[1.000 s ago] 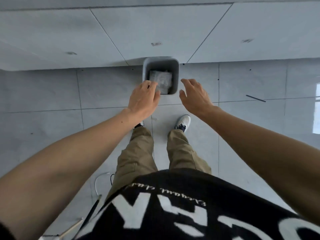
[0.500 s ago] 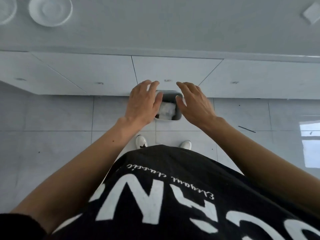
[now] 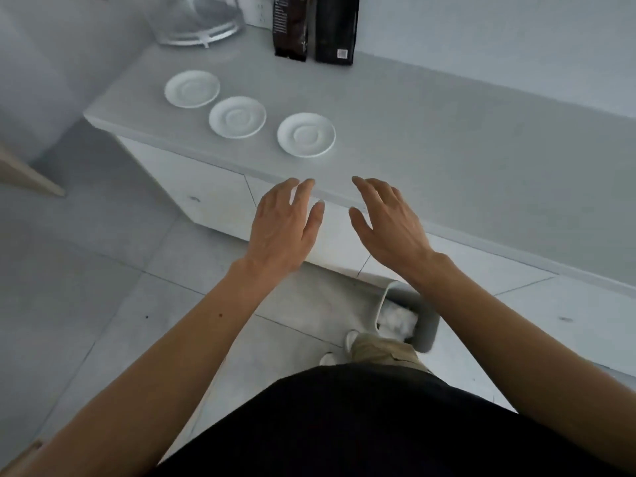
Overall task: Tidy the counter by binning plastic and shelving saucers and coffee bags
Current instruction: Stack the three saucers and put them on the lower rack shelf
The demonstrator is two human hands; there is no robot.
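Saucers [image 3: 236,117]: 3 on counter [image 3: 447,139]; coffee bags [image 3: 315,29]: 2; 2 empty hands.

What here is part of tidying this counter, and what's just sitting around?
Part of the job: three white saucers; two dark coffee bags; grey bin holding plastic.

Just there: clear domed appliance; wall socket.

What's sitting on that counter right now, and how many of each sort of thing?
White saucers: 3
Dark coffee bags: 2
Clear domed container at the back: 1
Total: 6
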